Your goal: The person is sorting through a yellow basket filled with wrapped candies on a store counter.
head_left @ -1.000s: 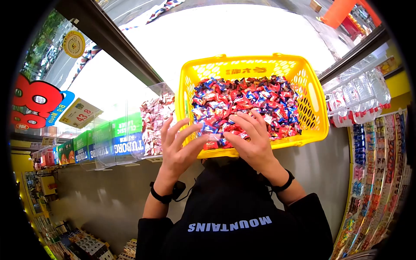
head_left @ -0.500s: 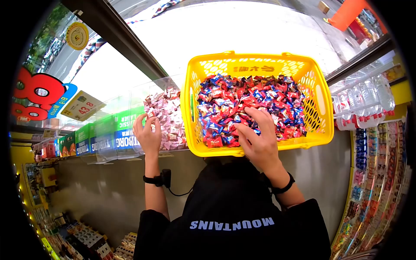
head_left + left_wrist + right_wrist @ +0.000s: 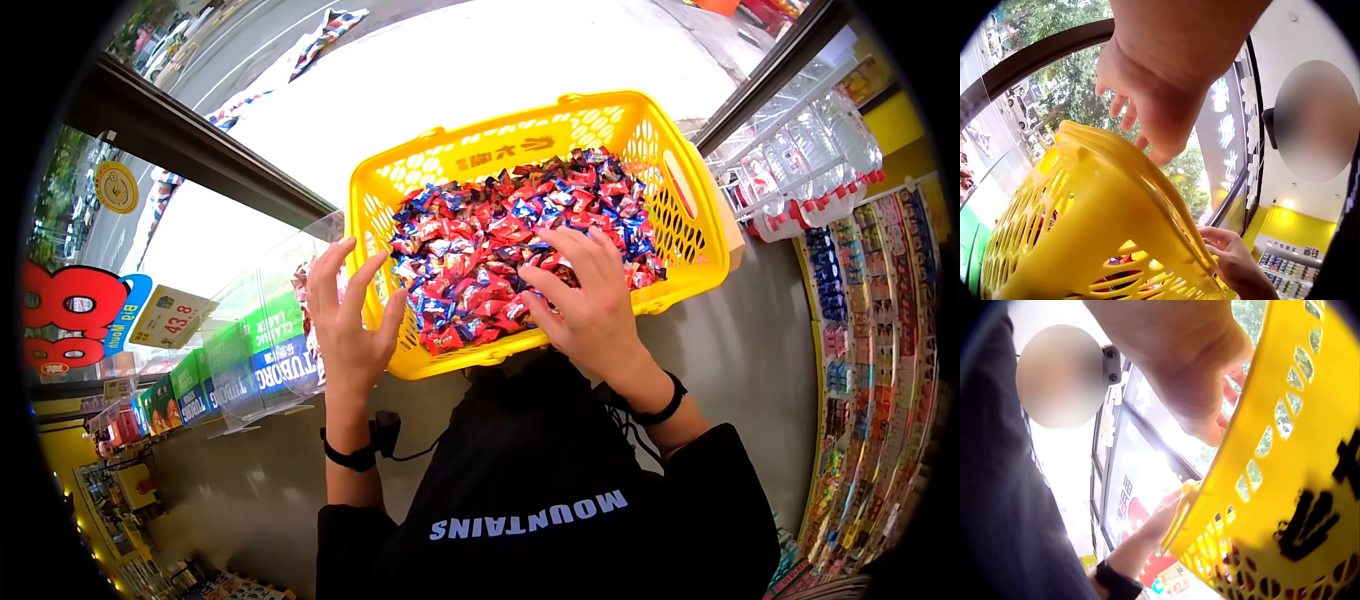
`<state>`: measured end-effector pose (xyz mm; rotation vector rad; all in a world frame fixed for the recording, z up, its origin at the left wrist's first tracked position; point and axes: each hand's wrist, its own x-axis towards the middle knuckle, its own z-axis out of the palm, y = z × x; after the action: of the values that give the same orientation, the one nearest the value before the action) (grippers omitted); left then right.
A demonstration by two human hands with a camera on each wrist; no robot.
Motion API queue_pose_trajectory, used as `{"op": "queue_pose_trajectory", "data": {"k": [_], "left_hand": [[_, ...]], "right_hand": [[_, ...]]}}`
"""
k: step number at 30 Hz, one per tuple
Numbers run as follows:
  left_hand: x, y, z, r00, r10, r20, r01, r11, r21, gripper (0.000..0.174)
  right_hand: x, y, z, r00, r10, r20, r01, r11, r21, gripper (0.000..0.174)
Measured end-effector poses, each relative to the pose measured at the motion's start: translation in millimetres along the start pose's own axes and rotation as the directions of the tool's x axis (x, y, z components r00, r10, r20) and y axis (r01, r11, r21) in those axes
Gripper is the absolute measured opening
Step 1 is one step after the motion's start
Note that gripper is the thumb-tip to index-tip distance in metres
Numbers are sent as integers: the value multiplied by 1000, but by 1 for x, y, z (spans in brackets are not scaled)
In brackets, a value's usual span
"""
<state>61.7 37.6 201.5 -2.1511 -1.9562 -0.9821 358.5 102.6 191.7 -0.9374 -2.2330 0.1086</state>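
In the head view a yellow plastic basket [image 3: 705, 255] holds a heap of wrapped candies [image 3: 510, 225] in red and blue. My left hand [image 3: 345, 325] is at the basket's left front corner, fingers raised and spread, nothing between them. The left wrist view shows this left hand [image 3: 1150, 109] above the basket rim [image 3: 1119, 147]. My right hand [image 3: 597, 315] reaches over the front rim, its loosely bent fingers overlapping the candies. From the right wrist, the right hand [image 3: 1200, 400] shows with its fingertips partly hidden behind the basket wall [image 3: 1260, 506].
Left of the basket, a clear bin holds pink-wrapped candies [image 3: 302, 285], mostly hidden by my left hand. Green and blue Tuborg boxes [image 3: 270, 350] and a price card [image 3: 170, 315] continue the row. Bottles [image 3: 800, 165] and stocked shelves [image 3: 880, 330] are at right.
My left hand went from the basket to the pink candies, then came back to the basket's left corner. The right hand stayed over the candies. The head view has turned, so the basket appears slanted.
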Motion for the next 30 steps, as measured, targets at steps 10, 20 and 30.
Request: {"op": "queue_pose_trajectory", "data": {"k": [10, 20, 30], "left_hand": [[-9, 19, 24, 992, 56, 112, -49, 997, -61, 41], [-11, 19, 25, 997, 42, 65, -39, 998, -53, 34], [-13, 17, 27, 997, 56, 48, -54, 997, -53, 32]], "right_hand": [[21, 57, -58, 931, -149, 332, 205, 968, -142, 25], [49, 98, 8, 571, 20, 821, 338, 905, -257, 31], [83, 79, -27, 655, -99, 749, 243, 967, -84, 17]]}}
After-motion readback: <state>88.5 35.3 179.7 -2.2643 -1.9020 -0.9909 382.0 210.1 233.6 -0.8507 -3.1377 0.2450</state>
